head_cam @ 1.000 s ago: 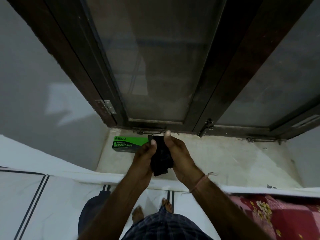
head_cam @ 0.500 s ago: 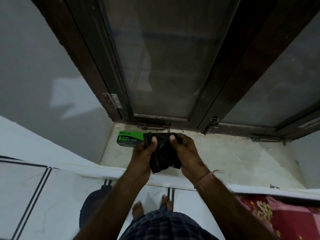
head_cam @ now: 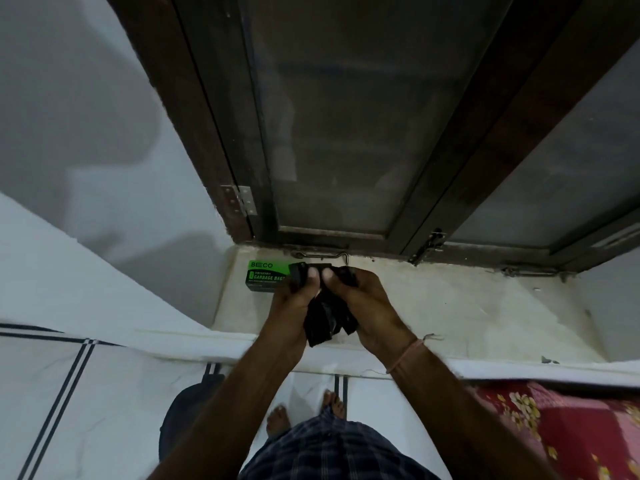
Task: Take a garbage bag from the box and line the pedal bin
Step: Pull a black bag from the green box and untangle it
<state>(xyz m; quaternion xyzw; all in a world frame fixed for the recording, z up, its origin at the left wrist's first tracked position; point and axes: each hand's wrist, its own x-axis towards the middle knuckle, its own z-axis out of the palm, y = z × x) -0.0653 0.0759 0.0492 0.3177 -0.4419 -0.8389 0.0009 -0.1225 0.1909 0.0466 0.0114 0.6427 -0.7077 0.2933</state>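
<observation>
One black bag point(head_cam: 327, 320) out of the box point(head_cam: 265, 276), pinched by left hand point(head_cam: 294, 306) and right hand point(head_cam: 367, 306) over the sill point(head_cam: 450, 306) — mostly folded; opening it, lining the bin remain.

Both hands, left point(head_cam: 292, 303) and right point(head_cam: 367, 306), pinch black garbage bag point(head_cam: 327, 320) over sill point(head_cam: 467, 306); green box point(head_cam: 265, 276) behind.

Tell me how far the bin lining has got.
Done: a black garbage bag is out of the green box on the sill. In hand: the left hand and right hand both grip it, bunched, thumbs at its top. Left: opening it and fitting it in the bin; a dark rounded shape by the feet may be it.
</observation>
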